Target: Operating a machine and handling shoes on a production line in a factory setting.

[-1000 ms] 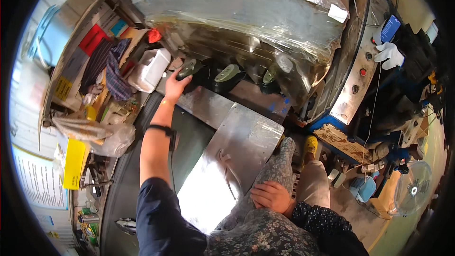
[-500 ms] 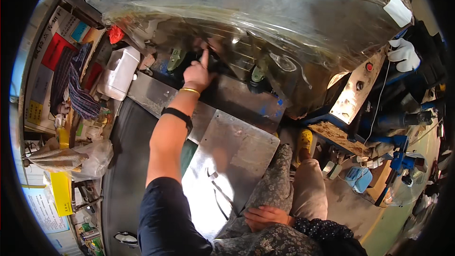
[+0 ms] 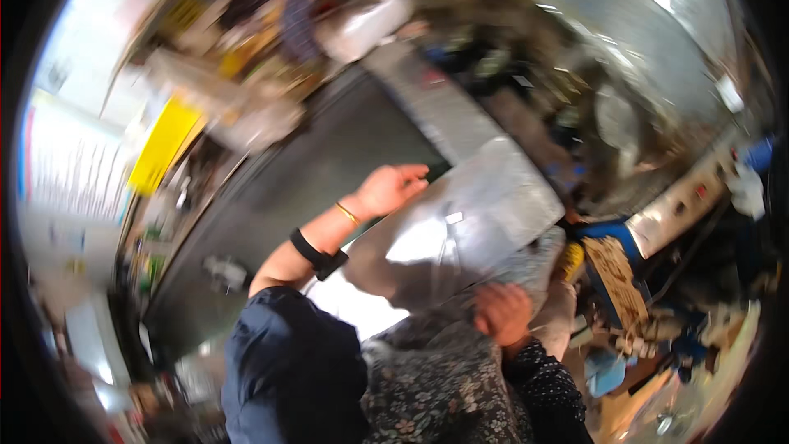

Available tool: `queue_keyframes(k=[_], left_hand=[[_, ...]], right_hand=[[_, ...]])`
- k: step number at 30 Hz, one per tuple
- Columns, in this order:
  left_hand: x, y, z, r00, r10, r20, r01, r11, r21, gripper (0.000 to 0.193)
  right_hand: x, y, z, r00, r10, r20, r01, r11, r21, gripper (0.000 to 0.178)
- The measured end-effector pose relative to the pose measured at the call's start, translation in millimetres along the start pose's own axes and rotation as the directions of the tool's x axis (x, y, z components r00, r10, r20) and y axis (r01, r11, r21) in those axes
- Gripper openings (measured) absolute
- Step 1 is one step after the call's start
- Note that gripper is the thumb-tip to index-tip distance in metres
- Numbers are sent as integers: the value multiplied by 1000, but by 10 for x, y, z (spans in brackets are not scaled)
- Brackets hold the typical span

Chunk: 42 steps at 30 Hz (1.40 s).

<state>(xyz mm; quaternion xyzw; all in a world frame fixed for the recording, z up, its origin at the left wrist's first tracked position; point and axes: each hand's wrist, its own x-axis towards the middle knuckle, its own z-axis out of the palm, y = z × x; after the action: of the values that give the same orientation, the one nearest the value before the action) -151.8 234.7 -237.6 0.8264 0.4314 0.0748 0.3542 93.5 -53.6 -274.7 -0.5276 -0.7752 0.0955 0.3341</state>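
My left hand (image 3: 393,189), with a gold bangle and a black wrist band (image 3: 316,255), hovers by the left edge of a shiny metal plate (image 3: 518,185), beside a dark conveyor belt (image 3: 329,136). Its fingers are loosely stretched to the right, and nothing shows in them. Over my floral apron (image 3: 444,386), close to the plate's near right edge, is my right hand (image 3: 503,312). It is smeared by motion, but its fingers look apart and no object shows in it. A small pale rectangular piece with dark strips (image 3: 453,219) lies on the plate.
Beyond the plate stands a machine, blurred, under clear plastic film (image 3: 625,123). A cluttered shelf at the left holds a white jug (image 3: 366,26), striped cloth (image 3: 297,20) and a yellow panel (image 3: 164,144). A control box (image 3: 682,205) with a red button stands at the right.
My left hand has drawn back from the machine to the plate's left edge, its pointing finger relaxed. The right hand has lifted from my lap slightly. The whole view has turned left.
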Motion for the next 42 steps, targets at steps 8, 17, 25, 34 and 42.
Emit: queue_keyframes(k=[8, 17, 25, 34, 42], left_hand=[[-3856, -991, 891, 608, -420, -674, 505, 859, -81, 39], [-3895, -3088, -172, -196, -859, -473, 330, 397, -856, 114], [-3727, -2444, -11, 581, -746, -325, -141, 301, -943, 62], [-2957, 386, 906, 999, 7, -39, -39, 178, -983, 78], [-2052, 1763, 1198, 880, 475, -20, -405, 727, -554, 95]], right_hand=[[6, -404, 136, 999, -45, 25, 48, 986, -157, 17], [-166, -428, 141, 1000, -26, 5, 26, 946, -323, 11], [-379, -592, -27, 966, 235, -111, -239, 971, -17, 17], [990, -658, -839, 834, 545, 83, -487, 658, 574, 63], [-126, -1169, -989, 892, 445, -83, -398, 859, 322, 38]])
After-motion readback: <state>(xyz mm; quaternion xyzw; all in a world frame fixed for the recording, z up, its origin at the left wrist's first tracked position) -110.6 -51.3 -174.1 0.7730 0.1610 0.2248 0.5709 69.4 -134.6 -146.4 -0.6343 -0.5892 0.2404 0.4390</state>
